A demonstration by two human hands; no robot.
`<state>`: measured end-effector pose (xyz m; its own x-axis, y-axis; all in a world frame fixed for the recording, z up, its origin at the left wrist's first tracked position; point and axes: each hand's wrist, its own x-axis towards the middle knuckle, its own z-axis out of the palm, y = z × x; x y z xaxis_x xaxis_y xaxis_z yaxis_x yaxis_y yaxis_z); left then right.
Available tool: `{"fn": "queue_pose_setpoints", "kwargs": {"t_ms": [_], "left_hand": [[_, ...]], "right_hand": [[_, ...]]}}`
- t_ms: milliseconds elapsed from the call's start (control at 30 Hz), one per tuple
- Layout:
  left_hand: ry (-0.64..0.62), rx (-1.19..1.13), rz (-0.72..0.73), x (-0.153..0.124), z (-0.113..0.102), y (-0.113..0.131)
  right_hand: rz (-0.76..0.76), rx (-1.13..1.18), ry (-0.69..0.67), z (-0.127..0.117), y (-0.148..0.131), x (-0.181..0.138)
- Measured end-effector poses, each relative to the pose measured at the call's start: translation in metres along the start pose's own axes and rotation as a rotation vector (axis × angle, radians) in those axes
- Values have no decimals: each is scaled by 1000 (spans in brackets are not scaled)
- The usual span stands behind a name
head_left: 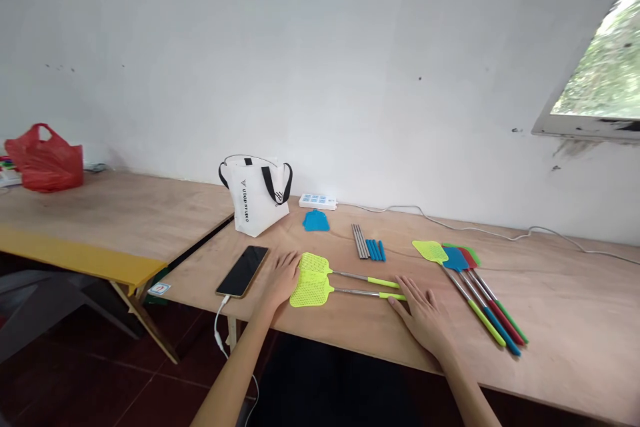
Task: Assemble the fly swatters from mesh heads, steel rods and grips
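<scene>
Two yellow-green fly swatters (pixel 311 292) lie side by side on the wooden table, heads to the left and handles to the right. My left hand (pixel 284 275) rests at the left edge of their heads, fingers stretched out. Flat on the table by the handle ends lies my right hand (pixel 421 312), its fingers spread and touching or close to the grips. Behind the swatters are several metal rods (pixel 360 241) and several short blue handle grips (pixel 375 250). A blue swatter head (pixel 316 221) lies further back. To the right, several assembled swatters (pixel 473 290) in mixed colours are fanned out.
A phone (pixel 243 271) with a white cable lies left of my left hand. Behind it stands a white bag (pixel 257 197) with black handles. A power strip (pixel 318 201) sits by the wall, its cord running right. A red plastic bag (pixel 50 160) is on the left table.
</scene>
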<state>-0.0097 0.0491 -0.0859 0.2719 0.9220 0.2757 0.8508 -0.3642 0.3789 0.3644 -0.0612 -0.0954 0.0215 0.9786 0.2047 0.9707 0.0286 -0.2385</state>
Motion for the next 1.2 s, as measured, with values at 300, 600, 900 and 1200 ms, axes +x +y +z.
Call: {"fn": "queue_pose_setpoints", "kwargs": {"t_ms": [300, 600, 900, 1200], "left_hand": [[31, -18, 24, -1, 0, 1], [42, -33, 32, -1, 2, -2], [34, -36, 15, -1, -1, 2], [45, -46, 21, -1, 1, 0]], "right_hand": [[-1, 4, 7, 2, 1, 0], [0, -4, 16, 0, 0, 0], [-8, -11, 5, -3, -1, -1], [-12, -39, 39, 0, -1, -1]]}}
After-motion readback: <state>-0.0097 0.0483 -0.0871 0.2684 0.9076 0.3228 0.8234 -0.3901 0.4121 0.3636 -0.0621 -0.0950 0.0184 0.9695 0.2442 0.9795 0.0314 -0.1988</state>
